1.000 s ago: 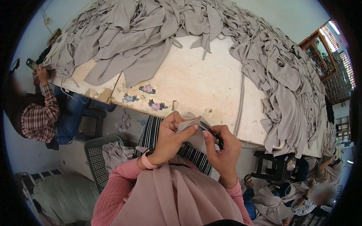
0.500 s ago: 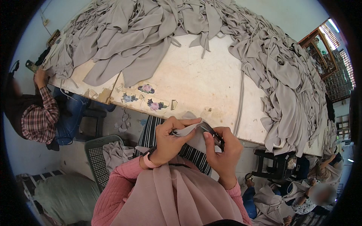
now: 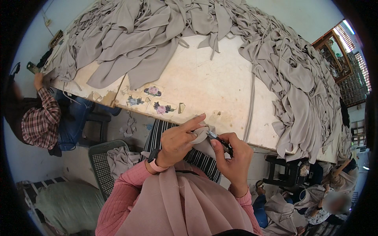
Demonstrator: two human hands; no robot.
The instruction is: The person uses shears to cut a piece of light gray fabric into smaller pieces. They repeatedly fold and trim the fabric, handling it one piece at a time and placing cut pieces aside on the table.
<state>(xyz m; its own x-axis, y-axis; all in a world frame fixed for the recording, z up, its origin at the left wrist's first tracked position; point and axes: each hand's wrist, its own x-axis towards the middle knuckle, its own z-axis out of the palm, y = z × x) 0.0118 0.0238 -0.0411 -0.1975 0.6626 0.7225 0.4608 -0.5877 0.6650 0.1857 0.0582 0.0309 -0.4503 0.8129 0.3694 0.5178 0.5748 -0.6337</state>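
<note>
Just off the table's near edge, my left hand (image 3: 176,144) is closed on a small piece of grey-beige fabric (image 3: 204,146), its index finger stretched out above the cloth. My right hand (image 3: 235,162) grips a small pair of black thread snips (image 3: 223,144), whose metal tip points left and sits right at the fabric's edge. The palm hides most of the tool. Part of the fabric hangs down between my hands, over my striped lap cloth (image 3: 203,165).
Heaps of the same grey-beige cloth (image 3: 138,43) cover the far and right sides of the worn white table (image 3: 212,86). A green plastic chair (image 3: 96,157) with cloth on it stands left. One person (image 3: 41,122) sits far left, another (image 3: 334,196) lower right, near a black stool (image 3: 281,173).
My left hand has turned, showing more of its back, and its index finger has lifted. The fabric has shifted in its grip. The snips are slightly lower. The left person's hand has moved up.
</note>
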